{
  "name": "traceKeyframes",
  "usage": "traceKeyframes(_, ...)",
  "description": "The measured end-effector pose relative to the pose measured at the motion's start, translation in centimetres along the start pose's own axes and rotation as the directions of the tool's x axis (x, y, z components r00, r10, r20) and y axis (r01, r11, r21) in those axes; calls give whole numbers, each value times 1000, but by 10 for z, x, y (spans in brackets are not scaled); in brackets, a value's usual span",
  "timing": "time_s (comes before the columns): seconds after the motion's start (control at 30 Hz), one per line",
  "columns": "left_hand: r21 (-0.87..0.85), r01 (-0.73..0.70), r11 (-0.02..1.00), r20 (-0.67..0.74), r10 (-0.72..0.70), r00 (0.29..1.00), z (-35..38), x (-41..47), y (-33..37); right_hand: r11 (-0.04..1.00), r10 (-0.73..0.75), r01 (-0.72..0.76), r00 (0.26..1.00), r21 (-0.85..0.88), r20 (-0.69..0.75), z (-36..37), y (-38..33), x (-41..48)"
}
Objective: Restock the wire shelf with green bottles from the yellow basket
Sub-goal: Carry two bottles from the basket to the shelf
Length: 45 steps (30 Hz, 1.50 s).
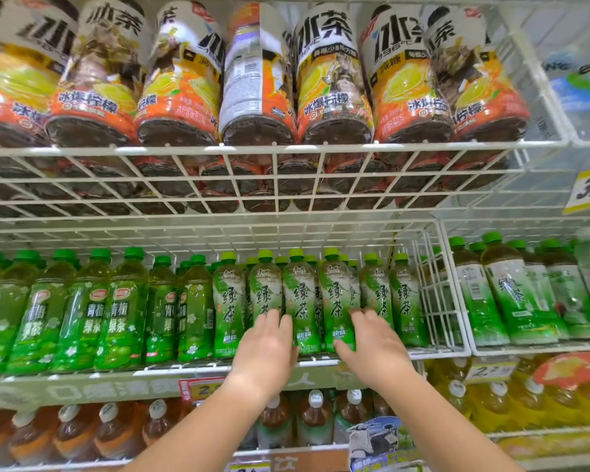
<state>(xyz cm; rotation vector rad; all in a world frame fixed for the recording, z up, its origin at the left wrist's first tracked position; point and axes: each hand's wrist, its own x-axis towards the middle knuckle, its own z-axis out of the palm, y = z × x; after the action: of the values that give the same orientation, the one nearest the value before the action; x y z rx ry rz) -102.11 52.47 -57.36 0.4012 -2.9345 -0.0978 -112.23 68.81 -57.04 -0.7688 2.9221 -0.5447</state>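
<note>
Green bottles (300, 301) stand upright in a tight front row on the wire shelf (433, 352), the widest thing in view, with orange-labelled bottles (334, 80) on the rack above and brown tea bottles (157, 424) below. The yellow basket is out of sight. Both forearms reach up to the row. The left hand (266, 349) lies spread and flat against the lower label of one bottle, and the right hand (372, 342) does the same two bottles along, neither closed around anything. Full of liquid, each bottle is probably fairly heavy and stiff, its glossy label likely slippery; the narrower waist or the neck under the cap (297, 254) seems the surest hold.
</note>
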Motion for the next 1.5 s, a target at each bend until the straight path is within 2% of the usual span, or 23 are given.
traceKeyframes(0.1, 37, -54, 998, 8, 54, 999, 6, -10, -11, 989, -90, 87, 996, -118, -19, 5, 1, -11)
traceKeyframes(0.23, 112, -61, 992, 65, 54, 996, 7, -26, -21, 954, -209, 183, 974, -238, -84, 18, 2, -27)
traceKeyframes(0.37, 133, -80, 988, 94, 68, 993, 9, -38, -24, 917, -238, 206, 970, -343, -54, 33, -2, -38)
traceKeyframes(0.6, 127, -88, 988, 83, 77, 994, 1, -36, -24, 895, -298, 281, 955, -346, 3, 44, -14, -46)
traceKeyframes(0.73, 158, -90, 983, 184, 60, 981, -10, -51, -25, 905, -280, 299, 954, -304, 104, 30, -23, -65)
traceKeyframes(0.87, 154, -130, 980, 281, 83, 956, -49, -63, -24, 910, -259, 299, 951, -287, 169, -3, -34, -81)
traceKeyframes(1.1, 134, -195, 972, 284, 151, 947, -149, -58, -1, 920, -228, 261, 963, -293, 142, -89, -58, -91)
traceKeyframes(1.5, 106, -309, 945, 300, 265, 916, -332, -66, 32, 940, -108, 157, 980, -303, 170, -283, -101, -145)
